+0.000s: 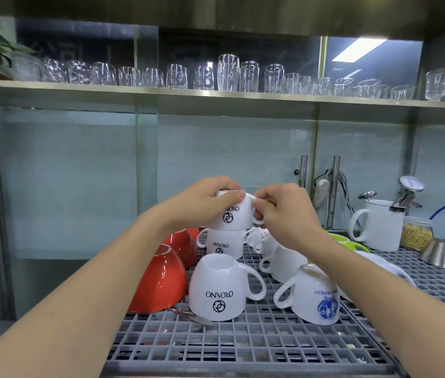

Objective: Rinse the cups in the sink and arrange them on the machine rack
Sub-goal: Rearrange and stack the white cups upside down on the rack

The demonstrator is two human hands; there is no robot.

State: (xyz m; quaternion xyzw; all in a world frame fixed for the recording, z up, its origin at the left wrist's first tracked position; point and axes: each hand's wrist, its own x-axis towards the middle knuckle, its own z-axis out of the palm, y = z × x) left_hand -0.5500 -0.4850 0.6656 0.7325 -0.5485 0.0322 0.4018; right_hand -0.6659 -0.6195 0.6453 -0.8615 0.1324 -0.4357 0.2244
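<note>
Two hands on one white cup (233,214), inverted, centre of frame: left hand (210,199) curled over the upturned base, right hand (284,211) pinching the handle on the cup's right. Seated rim-down atop a second inverted white cup (222,245) bearing the same black logo; contact between the two apparent, exact seating not clear.

Progress, judged: well along. Several cups already inverted on the grey grid rack (257,339), lower centre of frame; stacking of this one in hand; release not yet made. Sink not in view, so count of cups left to rinse cannot be told.

Also on rack, all upside down:
- white logo cup (222,287), lower centre, nearest the camera
- white cup with blue print (312,296), lower right of centre
- further white cups (278,257) behind, partly hidden by the right forearm; number unclear
- two red bowls (161,279), left of centre, overlapping
- green item (344,240), right of centre, mostly hidden

Containers, right edge of frame:
- large white mug (379,225), upright, contents not visible
- clear jar (416,234), filled with yellowish grains
- steel vessel (439,253), inverted

Upper shelf (134,90), across upper frame: row of clear glasses (228,72), apparently empty.
</note>
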